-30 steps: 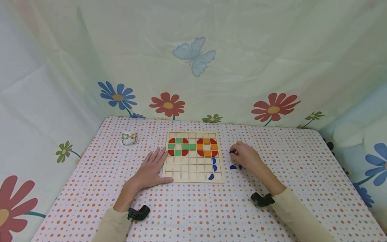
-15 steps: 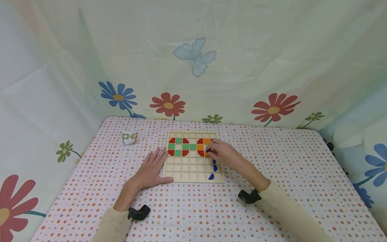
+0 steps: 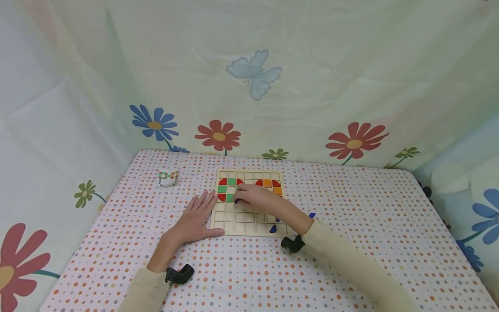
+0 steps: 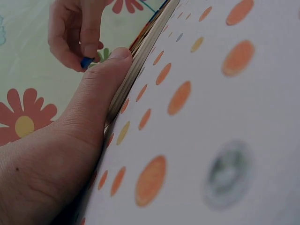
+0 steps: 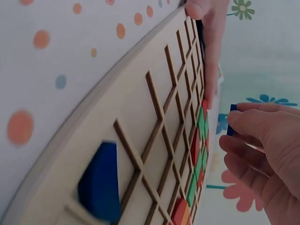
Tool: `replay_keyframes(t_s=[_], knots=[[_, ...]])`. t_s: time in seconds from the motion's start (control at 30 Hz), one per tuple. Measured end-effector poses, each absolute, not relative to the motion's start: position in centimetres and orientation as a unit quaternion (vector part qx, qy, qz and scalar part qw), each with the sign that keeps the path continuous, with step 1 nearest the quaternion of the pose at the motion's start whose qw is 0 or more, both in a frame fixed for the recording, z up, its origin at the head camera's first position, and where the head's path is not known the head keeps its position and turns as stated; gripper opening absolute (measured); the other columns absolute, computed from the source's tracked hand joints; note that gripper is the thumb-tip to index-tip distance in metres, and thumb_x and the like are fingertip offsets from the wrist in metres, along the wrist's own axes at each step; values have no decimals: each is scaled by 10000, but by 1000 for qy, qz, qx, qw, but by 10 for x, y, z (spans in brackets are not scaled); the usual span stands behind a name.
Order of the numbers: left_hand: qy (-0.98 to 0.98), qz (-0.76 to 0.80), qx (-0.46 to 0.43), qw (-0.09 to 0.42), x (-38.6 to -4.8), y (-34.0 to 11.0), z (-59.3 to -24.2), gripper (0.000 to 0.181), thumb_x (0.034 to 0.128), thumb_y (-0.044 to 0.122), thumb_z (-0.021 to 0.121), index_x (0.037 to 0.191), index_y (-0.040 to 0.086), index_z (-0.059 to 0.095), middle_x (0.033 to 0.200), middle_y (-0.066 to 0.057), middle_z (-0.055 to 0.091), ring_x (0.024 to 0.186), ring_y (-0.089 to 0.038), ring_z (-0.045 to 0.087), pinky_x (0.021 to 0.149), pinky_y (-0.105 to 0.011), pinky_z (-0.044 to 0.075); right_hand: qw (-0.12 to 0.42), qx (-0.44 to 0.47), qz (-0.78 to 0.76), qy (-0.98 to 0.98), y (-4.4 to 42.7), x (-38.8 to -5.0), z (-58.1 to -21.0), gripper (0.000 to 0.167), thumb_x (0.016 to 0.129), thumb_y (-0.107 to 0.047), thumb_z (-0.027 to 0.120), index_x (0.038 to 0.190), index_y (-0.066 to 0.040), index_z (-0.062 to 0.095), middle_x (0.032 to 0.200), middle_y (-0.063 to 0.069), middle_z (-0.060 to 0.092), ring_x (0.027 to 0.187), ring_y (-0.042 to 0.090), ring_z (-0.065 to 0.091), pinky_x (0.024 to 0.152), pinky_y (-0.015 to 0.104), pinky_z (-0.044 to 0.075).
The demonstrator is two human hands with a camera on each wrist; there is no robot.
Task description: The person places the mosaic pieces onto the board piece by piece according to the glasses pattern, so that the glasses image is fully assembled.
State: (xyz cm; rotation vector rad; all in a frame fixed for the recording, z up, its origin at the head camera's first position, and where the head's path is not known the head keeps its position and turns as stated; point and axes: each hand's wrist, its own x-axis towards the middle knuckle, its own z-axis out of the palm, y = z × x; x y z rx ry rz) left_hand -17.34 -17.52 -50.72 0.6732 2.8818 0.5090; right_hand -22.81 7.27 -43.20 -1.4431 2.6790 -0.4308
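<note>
My right hand [image 3: 259,198] is over the wooden grid board [image 3: 230,216], pinching a small blue block [image 5: 232,121] between thumb and fingertips. The block is held apart from the board in the right wrist view. My left hand [image 3: 191,222] lies spread along the board's left edge, its thumb [image 4: 101,77] at the near corner. Red [image 3: 221,197], green [image 3: 231,181] and orange pieces [image 3: 277,190] fill some far squares. Near the right edge sits a blue half-round piece [image 3: 273,229]; my right arm partly covers others there.
On the dotted tablecloth [image 3: 241,273], a blue piece [image 3: 312,215] lies right of the board beside my right forearm. A pattern card [image 3: 168,178] lies to the board's left. A flowered curtain [image 3: 304,86] rises behind the table.
My right hand has moved left from the loose blue pieces beside the board, carrying a blue block across to the board's left half. The left hand stays put.
</note>
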Motion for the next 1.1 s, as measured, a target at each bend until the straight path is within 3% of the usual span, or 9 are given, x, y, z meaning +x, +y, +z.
replay_keyframes(t_s=[0.13, 0.37, 0.53, 0.7, 0.97, 1.1], knots=[[956, 177, 224, 71, -173, -175, -506, 1092, 802, 745, 556, 1575, 163, 50, 1660, 3, 2, 1540, -243, -25, 1230, -528, 48, 43, -495, -110, 861, 58, -232, -439, 181, 935, -141, 642, 1104, -147, 704, 1044, 2, 649, 921, 135, 616, 847, 237, 553], [954, 175, 236, 60, -173, -177, -508, 1074, 816, 723, 562, 1574, 147, 64, 1660, -26, 21, 1540, -262, 0, 1229, -528, 58, 9, -549, -31, 835, 37, -236, -449, 161, 952, -156, 617, 1089, -186, 696, 1024, -18, 661, 919, 128, 610, 830, 211, 531], [954, 175, 238, 58, -174, -177, -508, 1068, 821, 728, 550, 1573, 162, 45, 1660, -21, 5, 1540, -254, -9, 1231, -521, 50, -9, -571, 5, 821, 28, -238, -452, 154, 966, -141, 588, 1075, -168, 693, 1123, -14, 678, 1041, 133, 641, 910, 250, 537], [954, 175, 238, 57, -174, -176, -508, 1069, 820, 728, 549, 1572, 154, 51, 1661, -24, 7, 1540, -252, -11, 1232, -520, 48, 3, -566, 18, 824, 23, -239, -451, 184, 965, -147, 588, 1102, -154, 710, 1202, -28, 681, 1099, 128, 641, 956, 253, 525], [955, 170, 238, 51, -174, -176, -509, 1069, 815, 734, 551, 1574, 146, 81, 1660, -25, 27, 1540, -254, 6, 1230, -526, 68, 39, -567, 3, 823, 22, -239, -451, 165, 966, -118, 580, 1040, -141, 725, 1085, -42, 714, 1020, 94, 648, 916, 204, 526], [956, 166, 236, 52, -174, -176, -508, 1071, 814, 731, 556, 1573, 136, 89, 1660, -34, 33, 1539, -261, 9, 1228, -529, 70, 47, -572, -10, 819, 23, -238, -451, 168, 963, -102, 580, 1056, -116, 720, 1142, -19, 705, 1076, 101, 646, 953, 204, 514]])
